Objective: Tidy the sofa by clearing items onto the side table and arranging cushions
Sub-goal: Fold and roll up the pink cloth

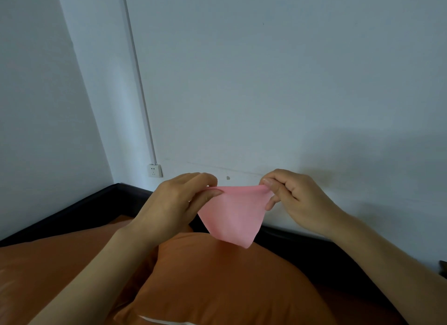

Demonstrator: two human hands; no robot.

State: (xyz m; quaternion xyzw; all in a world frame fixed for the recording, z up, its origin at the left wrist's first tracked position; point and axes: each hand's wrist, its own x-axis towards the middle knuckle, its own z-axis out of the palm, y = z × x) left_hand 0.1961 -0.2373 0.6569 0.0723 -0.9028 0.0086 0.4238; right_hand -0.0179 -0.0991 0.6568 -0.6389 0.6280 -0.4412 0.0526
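A small pink cloth (233, 215) hangs in the air above the sofa, folded into a rough triangle with its point down. My left hand (179, 201) pinches its upper left corner between thumb and fingers. My right hand (292, 194) pinches the upper right corner. Below the cloth lies an orange cushion (217, 281), and a second orange cushion (60, 264) lies to its left, partly hidden by my left forearm.
The sofa's dark back rail (79, 211) runs along the white wall and turns the corner at the left. A wall socket (154, 171) sits under a white cable duct (137, 77). A dark object's edge (443, 267) shows at far right.
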